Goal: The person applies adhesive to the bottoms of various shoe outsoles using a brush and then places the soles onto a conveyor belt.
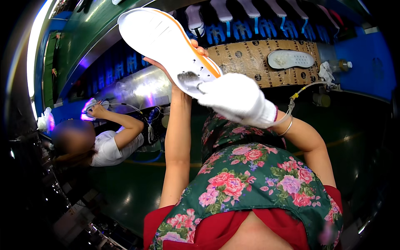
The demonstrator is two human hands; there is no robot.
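Observation:
A white shoe sole (162, 35) with an orange stripe along one side is held up, tilted, above the near side of the workbench. My bare left hand (201, 48) grips it around the middle, its fingers curling over the far edge and the palm partly hidden beneath. My right hand (233, 98), in a white knit glove, is closed at the sole's lower end. From its fingers a dark, blurred brush-like tip (188, 78) lies against the perforated surface. The handle is hidden inside the glove.
Another white sole (291, 59) lies on a cardboard sheet (246, 58). Beside it are a crumpled white cloth (326, 71) and a clear bottle (342, 65). Shoe parts stand on a rack (223, 11) behind. A pale cord (301, 92) passes near my right wrist. A co-worker (114, 146) sits at left.

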